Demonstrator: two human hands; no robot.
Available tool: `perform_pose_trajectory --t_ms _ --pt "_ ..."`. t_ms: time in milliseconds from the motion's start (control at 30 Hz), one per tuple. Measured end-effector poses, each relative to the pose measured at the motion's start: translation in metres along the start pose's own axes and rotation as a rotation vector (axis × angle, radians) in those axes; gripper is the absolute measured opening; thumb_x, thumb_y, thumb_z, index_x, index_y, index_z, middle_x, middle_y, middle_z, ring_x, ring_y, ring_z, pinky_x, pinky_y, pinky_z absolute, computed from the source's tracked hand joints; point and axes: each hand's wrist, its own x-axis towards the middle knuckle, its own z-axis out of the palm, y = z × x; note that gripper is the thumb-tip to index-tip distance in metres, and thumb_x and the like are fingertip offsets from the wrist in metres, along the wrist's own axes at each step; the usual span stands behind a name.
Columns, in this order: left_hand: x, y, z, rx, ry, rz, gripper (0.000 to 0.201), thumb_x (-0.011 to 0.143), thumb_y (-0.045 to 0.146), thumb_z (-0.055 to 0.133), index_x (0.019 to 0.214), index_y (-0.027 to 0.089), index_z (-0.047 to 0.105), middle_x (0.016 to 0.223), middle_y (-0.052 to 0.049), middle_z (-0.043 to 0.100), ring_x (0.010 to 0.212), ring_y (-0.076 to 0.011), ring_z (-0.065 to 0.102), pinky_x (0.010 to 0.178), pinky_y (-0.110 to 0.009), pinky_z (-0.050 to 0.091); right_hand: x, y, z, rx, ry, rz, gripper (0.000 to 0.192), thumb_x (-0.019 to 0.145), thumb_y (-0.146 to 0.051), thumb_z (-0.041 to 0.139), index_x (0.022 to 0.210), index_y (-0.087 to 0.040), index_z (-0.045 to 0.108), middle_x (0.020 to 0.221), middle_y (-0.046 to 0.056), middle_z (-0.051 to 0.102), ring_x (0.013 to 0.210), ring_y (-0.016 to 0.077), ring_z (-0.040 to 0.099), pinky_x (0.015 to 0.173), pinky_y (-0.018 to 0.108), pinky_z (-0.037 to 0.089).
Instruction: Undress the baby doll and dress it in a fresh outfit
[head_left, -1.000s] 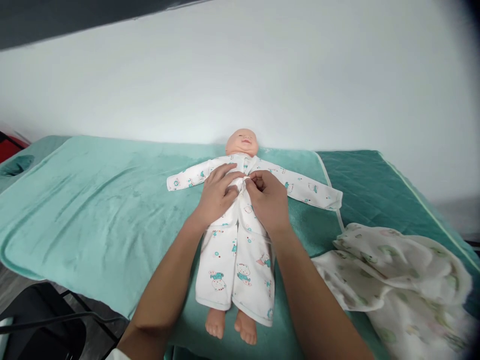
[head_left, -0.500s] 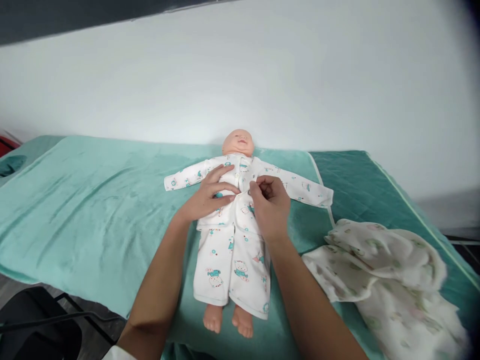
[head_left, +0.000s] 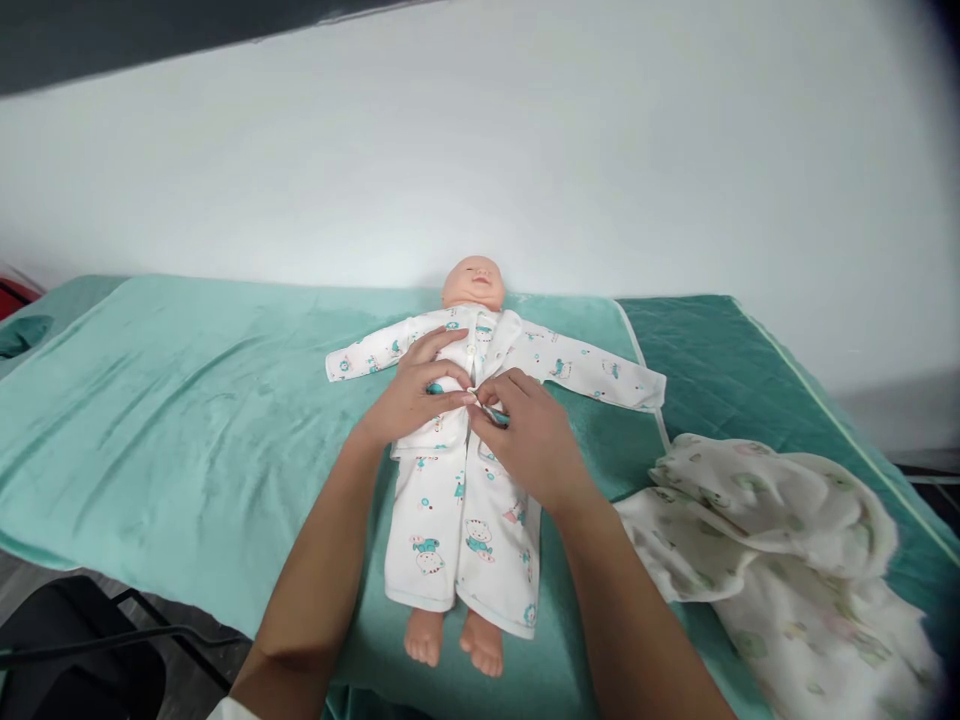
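Note:
A baby doll (head_left: 474, 282) lies on its back, arms spread, in a white printed jacket (head_left: 583, 366) and matching trousers (head_left: 427, 515). My left hand (head_left: 424, 390) rests on the left half of the jacket front, its thumb and forefinger pinching the front edge at the middle. From the other side, my right hand (head_left: 525, 425) grips the opposite front edge with thumb and fingers, and the cloth there is pulled up and folded. The fingertips of both hands meet over the doll's belly. Any button between them is hidden by my fingers.
A crumpled white printed cloth (head_left: 795, 540) lies at the right. Light green fabric (head_left: 187, 420) covers the table, with a darker green quilted sheet (head_left: 690, 345) at the right. Behind stands a white wall (head_left: 480, 130). A black object with a cable (head_left: 82, 650) is at the lower left.
My right hand has moved left and slightly down, bringing its jacket edge to my left fingertips. The right jacket front is now lifted and creased. My left hand has stayed nearly in place.

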Motion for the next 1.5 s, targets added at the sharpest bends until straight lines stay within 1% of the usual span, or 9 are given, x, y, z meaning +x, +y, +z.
perform_pose_trajectory --t_ms 167,233,300,567,733,867,1033,1333,1500 --pt "-0.002 -0.001 -0.005 -0.012 -0.056 -0.010 0.015 0.090 0.038 0.070 0.098 0.026 0.071 0.162 -0.004 0.040 0.156 -0.0284 0.026 0.125 -0.053 0.029 0.002 0.008 -0.007 0.237 -0.064 0.125 0.011 0.084 -0.022 0.061 0.079 -0.022 0.053 0.080 -0.002 0.055 0.069 0.0141 0.047 0.067 0.030 0.037" --pt "-0.002 -0.001 -0.005 -0.005 -0.052 -0.009 0.014 0.089 0.038 0.071 0.097 0.025 0.071 0.161 -0.004 0.040 0.156 -0.0282 0.025 0.126 -0.053 0.028 0.003 0.011 -0.009 0.302 -0.096 0.158 0.011 0.084 -0.022 0.062 0.078 -0.022 0.052 0.076 -0.003 0.052 0.066 0.0127 0.043 0.064 0.029 0.035" --pt "-0.002 0.000 -0.005 -0.003 -0.038 -0.011 0.013 0.089 0.037 0.071 0.095 0.025 0.071 0.160 -0.004 0.042 0.155 -0.0283 0.026 0.126 -0.053 0.028 0.003 0.014 -0.009 0.325 -0.082 0.168 0.010 0.084 -0.022 0.062 0.079 -0.022 0.053 0.075 -0.003 0.051 0.065 0.0123 0.042 0.063 0.029 0.034" --pt "-0.001 -0.002 0.002 -0.088 0.048 -0.033 0.008 0.090 0.033 0.071 0.091 0.026 0.076 0.155 -0.001 0.050 0.152 -0.0266 0.034 0.126 -0.053 0.028 0.002 0.014 -0.001 0.303 0.070 0.139 0.007 0.090 -0.024 0.062 0.083 -0.022 0.061 0.082 -0.001 0.055 0.067 0.0127 0.047 0.065 0.029 0.039" --pt "0.000 -0.002 0.003 -0.107 0.053 -0.020 0.012 0.093 0.031 0.066 0.093 0.028 0.078 0.153 -0.001 0.053 0.152 -0.0252 0.033 0.126 -0.053 0.028 0.003 0.015 -0.002 0.346 0.040 0.127 0.009 0.092 -0.028 0.062 0.085 -0.022 0.065 0.085 0.000 0.057 0.068 0.0133 0.048 0.065 0.030 0.039" --pt "0.000 -0.001 0.003 -0.075 0.042 -0.014 0.015 0.096 0.033 0.062 0.095 0.027 0.076 0.153 -0.001 0.052 0.153 -0.0247 0.033 0.126 -0.053 0.028 0.003 0.016 -0.005 0.327 0.015 0.117 0.009 0.092 -0.026 0.061 0.091 -0.023 0.069 0.090 0.001 0.060 0.068 0.0135 0.048 0.066 0.030 0.039" --pt "0.000 0.000 0.003 -0.100 0.071 -0.050 0.012 0.094 0.033 0.065 0.089 0.024 0.071 0.152 -0.003 0.054 0.151 -0.0247 0.035 0.125 -0.052 0.031 0.002 0.013 -0.006 0.334 -0.005 0.130 0.009 0.090 -0.023 0.062 0.091 -0.024 0.071 0.088 0.000 0.057 0.066 0.0128 0.046 0.065 0.030 0.039" --pt "0.000 0.002 0.004 -0.160 0.087 -0.082 0.013 0.093 0.032 0.067 0.087 0.024 0.075 0.150 -0.002 0.056 0.153 -0.0241 0.033 0.126 -0.051 0.028 0.003 0.010 0.001 0.205 0.093 0.132 0.011 0.091 -0.022 0.061 0.092 -0.023 0.072 0.086 0.000 0.059 0.064 0.0125 0.047 0.066 0.031 0.041" --pt "0.000 0.002 0.005 -0.155 0.086 -0.091 0.015 0.094 0.032 0.065 0.087 0.024 0.076 0.151 -0.002 0.056 0.153 -0.0247 0.033 0.126 -0.052 0.027 0.003 0.011 0.000 0.208 0.059 0.083 0.008 0.093 -0.022 0.062 0.090 -0.022 0.069 0.091 0.000 0.062 0.065 0.0124 0.049 0.068 0.031 0.041"
